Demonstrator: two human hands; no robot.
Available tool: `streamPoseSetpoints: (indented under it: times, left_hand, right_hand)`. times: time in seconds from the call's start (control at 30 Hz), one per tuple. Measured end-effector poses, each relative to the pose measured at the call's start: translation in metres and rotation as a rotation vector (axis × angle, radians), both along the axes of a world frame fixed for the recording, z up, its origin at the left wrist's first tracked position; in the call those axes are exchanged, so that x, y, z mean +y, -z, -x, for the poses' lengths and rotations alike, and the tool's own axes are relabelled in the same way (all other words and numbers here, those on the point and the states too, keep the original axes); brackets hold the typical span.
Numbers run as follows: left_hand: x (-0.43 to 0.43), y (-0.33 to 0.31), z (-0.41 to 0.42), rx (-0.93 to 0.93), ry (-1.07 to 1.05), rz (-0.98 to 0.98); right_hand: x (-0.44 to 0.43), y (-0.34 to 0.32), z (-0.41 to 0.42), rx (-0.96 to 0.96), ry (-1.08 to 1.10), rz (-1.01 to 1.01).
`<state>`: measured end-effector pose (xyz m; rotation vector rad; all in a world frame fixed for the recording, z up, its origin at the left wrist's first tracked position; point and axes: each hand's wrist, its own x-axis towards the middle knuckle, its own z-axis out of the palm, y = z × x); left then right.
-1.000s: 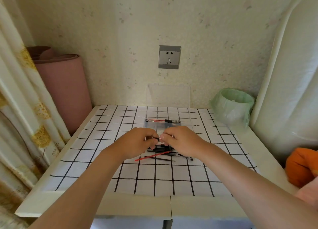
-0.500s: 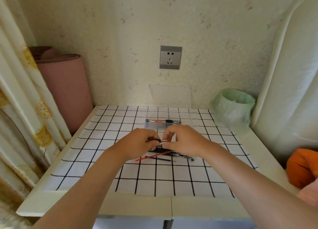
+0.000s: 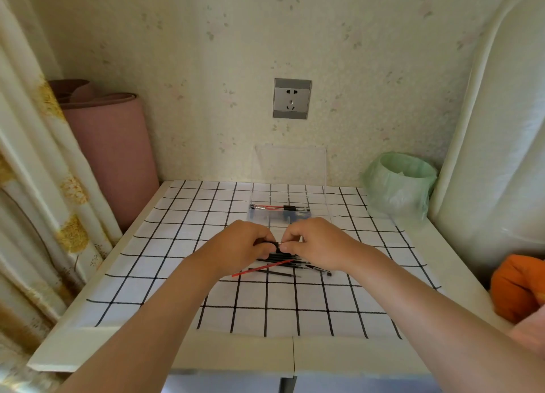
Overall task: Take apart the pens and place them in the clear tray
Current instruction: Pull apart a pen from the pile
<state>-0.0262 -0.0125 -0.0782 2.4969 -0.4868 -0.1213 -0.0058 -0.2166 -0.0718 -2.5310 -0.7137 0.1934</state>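
Left hand [image 3: 239,245] and right hand [image 3: 315,245] are met mid-table, above the checked cloth [image 3: 165,274]; a black pen [image 3: 275,243] is held between them, lying left to right. The left fingers are curled round the black barrel; the pale right end is pinched by the right thumb and fingertips. The joint is covered by the fingers, so whether the pen is already split cannot be told.

A pile of pen parts [image 3: 284,258] lies on the cloth just below and near of the hands, mostly black and partly hidden by them; a red refill [image 3: 262,268] sticks out of it toward the near left, tilted; a few thin black pieces are spread at the near edge of the pile.

The clear tray [image 3: 324,212] is set on the far side of the table [image 3: 236,354], just beyond the hands, with its lid [image 3: 290,165] raised against the wall; red and black parts [image 3: 280,207] lie across it, left to right; a bluish patch is seen behind its near wall, probably more parts.

A grey socket [image 3: 292,98] is on the wall above the tray; a green-bagged bin [image 3: 398,183] stands far right, a pink roll [image 3: 112,156] far left, a curtain [image 3: 35,171] at the left edge, and an orange object [image 3: 519,286] at the right edge.
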Motion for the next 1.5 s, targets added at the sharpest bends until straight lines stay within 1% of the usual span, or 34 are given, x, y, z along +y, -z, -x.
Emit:
streamPoseSetpoints:
  times: [0.13, 0.3, 0.37, 0.47, 0.57, 0.63, 0.7, 0.83, 1.03, 1.23, 1.3, 1.4, 1.5]
  left_hand:
    - [-0.001, 0.000, 0.001, -0.040, -0.024, -0.061]
    - [0.003, 0.004, 0.001, 0.013, 0.009, -0.165]
    - [0.002, 0.004, 0.002, 0.032, 0.012, -0.151]
    - [-0.001, 0.004, 0.002, 0.057, 0.024, -0.127]
    - [-0.004, 0.003, 0.003, 0.048, 0.030, -0.119]
    - [-0.005, 0.001, 0.004, 0.034, 0.024, -0.100]
    - [-0.006, 0.000, 0.004, 0.016, 0.022, -0.086]
    - [-0.006, 0.000, 0.004, 0.017, 0.012, -0.058]
    - [-0.006, -0.002, 0.004, 0.039, -0.011, -0.008]
    - [-0.007, -0.002, 0.003, 0.052, -0.036, 0.020]
    - [-0.006, -0.003, 0.001, 0.051, -0.041, 0.013]
    - [-0.004, -0.006, -0.001, 0.041, -0.033, 0.016]
    - [-0.004, -0.006, -0.004, 0.006, -0.005, -0.010]
  right_hand:
    - [-0.010, -0.005, -0.002, 0.054, 0.062, 0.104]
    - [-0.031, -0.007, -0.003, 0.085, 0.125, 0.386]
    - [-0.033, -0.003, -0.002, 0.122, 0.114, 0.435]
    - [-0.034, -0.001, -0.002, 0.151, 0.090, 0.416]
    - [-0.035, -0.004, -0.001, 0.079, 0.079, 0.376]
    - [-0.033, -0.004, -0.002, 0.056, 0.089, 0.255]
    - [-0.029, -0.004, -0.002, 0.074, 0.086, 0.124]
    - [-0.021, -0.003, -0.003, 0.042, 0.066, 0.022]
    - [-0.016, -0.001, -0.004, 0.035, 0.056, -0.014]
    - [-0.003, -0.001, 0.000, 0.021, 0.035, -0.127]
    - [-0.002, -0.002, -0.001, 0.006, 0.051, -0.111]
    - [-0.002, -0.003, -0.004, 0.005, 0.039, -0.035]
    - [0.002, -0.001, -0.006, 0.044, 0.023, -0.072]
